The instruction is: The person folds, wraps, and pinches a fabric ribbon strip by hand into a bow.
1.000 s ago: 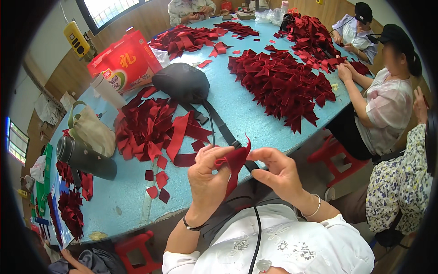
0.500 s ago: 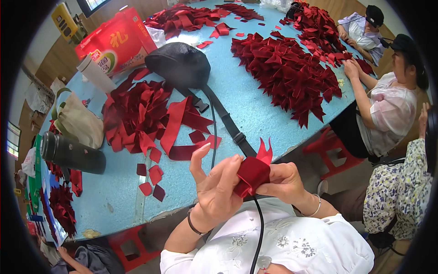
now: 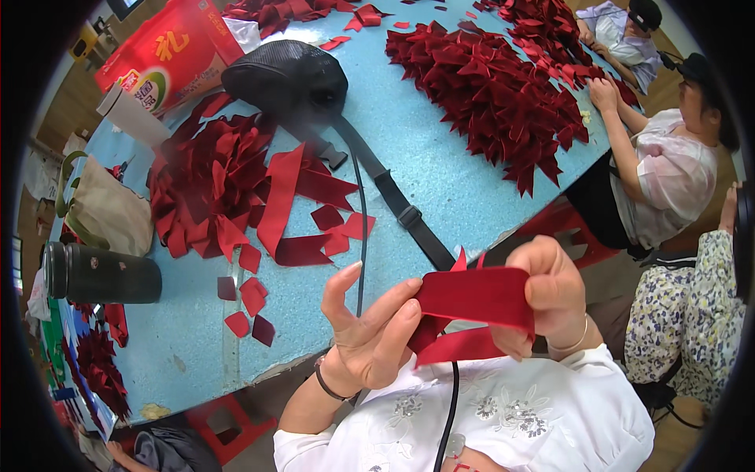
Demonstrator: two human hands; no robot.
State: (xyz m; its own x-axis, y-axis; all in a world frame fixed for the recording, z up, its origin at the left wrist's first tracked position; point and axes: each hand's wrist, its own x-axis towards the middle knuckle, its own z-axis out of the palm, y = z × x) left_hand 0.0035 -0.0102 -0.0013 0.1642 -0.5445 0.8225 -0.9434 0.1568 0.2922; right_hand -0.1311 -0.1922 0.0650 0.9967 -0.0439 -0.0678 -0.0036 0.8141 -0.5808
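Observation:
A dark red velvet ribbon (image 3: 476, 297) stretches between my two hands, just beyond the table's near edge. My left hand (image 3: 376, 334) pinches its left end between thumb and a finger, with the other fingers raised. My right hand (image 3: 550, 295) grips the right end, where the ribbon bends back and a lower strip runs left beneath. Forked ribbon tips poke up behind the upper strip. Part of the fold is hidden by my fingers. On the table to the left lies a loose pile of cut red ribbons (image 3: 212, 189), with a few small offcuts (image 3: 253, 296) close by.
A large heap of finished-looking red bows (image 3: 487, 98) covers the far right of the blue table (image 3: 307, 315). A black bag (image 3: 287, 82) with a strap, a dark bottle (image 3: 102, 271), a cloth bag (image 3: 110, 204) and a red gift box (image 3: 169, 55) stand left. Co-workers (image 3: 668, 161) sit right.
My right hand has moved right and up, drawing the ribbon from a compact folded loop into a longer stretched strip. My left hand keeps its pinch. The view has shifted slightly.

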